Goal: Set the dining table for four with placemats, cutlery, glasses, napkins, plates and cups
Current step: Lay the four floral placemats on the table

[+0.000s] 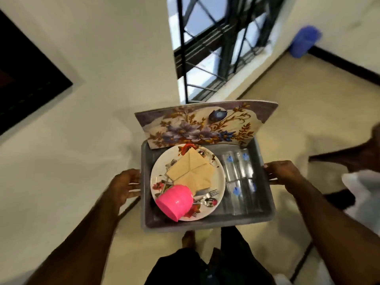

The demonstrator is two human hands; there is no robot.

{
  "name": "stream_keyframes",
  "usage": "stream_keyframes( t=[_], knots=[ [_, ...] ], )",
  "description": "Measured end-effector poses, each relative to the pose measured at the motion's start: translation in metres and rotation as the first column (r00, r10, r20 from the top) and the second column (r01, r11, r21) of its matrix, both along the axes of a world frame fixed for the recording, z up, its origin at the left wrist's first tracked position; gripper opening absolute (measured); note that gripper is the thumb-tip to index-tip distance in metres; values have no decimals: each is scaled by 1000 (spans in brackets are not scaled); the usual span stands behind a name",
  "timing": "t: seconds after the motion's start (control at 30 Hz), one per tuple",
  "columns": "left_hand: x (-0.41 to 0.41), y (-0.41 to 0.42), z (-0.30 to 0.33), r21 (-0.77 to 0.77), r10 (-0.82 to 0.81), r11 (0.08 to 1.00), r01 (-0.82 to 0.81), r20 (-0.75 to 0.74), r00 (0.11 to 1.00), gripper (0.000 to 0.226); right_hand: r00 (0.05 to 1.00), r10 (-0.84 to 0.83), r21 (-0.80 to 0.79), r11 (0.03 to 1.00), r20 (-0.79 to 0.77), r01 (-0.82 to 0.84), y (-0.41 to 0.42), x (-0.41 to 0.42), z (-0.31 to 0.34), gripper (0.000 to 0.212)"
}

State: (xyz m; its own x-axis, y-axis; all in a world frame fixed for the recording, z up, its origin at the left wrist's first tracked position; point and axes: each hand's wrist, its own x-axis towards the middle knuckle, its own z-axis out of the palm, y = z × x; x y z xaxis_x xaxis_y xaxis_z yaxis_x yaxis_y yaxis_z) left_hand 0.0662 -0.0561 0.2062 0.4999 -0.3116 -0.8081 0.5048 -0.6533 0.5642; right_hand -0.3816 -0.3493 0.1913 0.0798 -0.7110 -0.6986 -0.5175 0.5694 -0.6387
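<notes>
- The person carries a grey tray (205,222) out in front of the body, held level over the tiled floor (298,112); no dining table is in sight, so I judge the laying has not begun and the coming move is simply setting the tray down.
- The left hand (125,187) grips the tray's edge at 9 o'clock, fingers curled round the rim; the right hand (282,171) grips the opposite edge at 3 o'clock the same way. The load sits squarely between them, neither hand nearer.
- The tray's long axis runs hand to hand, 9 to 3.
- Floral placemats (205,126) stand on edge against the far wall at 12 o'clock, leaning away; I'd say they could tip out.
- A flowered plate (218,177) fills the left half, with folded beige napkins (193,171) on it and cutlery (207,197) poking from beneath.
- A pink cup (174,202) lies tilted on the plate at 7 o'clock.
- Clear glasses (240,182) with blue motifs lie on their sides along the right half.
</notes>
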Motion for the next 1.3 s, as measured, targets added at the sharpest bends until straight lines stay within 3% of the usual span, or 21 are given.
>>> stream_keyframes(
  t=[0.23,0.4,0.6,0.73,0.97,1.1,1.3],
  knots=[
    [-47,-78,51,-37,-449,891,452,62,891,16,908,-418,-71,907,-17,416,132,-130,47,5],
    [-129,-121,71,-39,-696,709,704,120,708,13,788,-615,-153,780,-8,607,237,-220,83,4],
    [-274,-121,89,-62,-880,445,893,156,449,13,570,-821,-198,553,31,809,397,-319,110,4],
    [-372,-83,98,-78,-937,297,952,168,307,10,419,-908,-229,406,9,885,518,-377,115,7],
    [-559,35,92,-76,-985,-59,995,166,-46,13,115,-992,-263,126,-56,956,757,-444,120,10],
    [-649,102,80,-70,-960,-256,964,138,-245,16,-39,-997,-247,-20,-73,969,871,-452,114,8],
    [-760,177,39,11,-882,-455,890,136,-452,15,-298,-947,-188,-272,-122,944,992,-429,86,10]
  ],
)
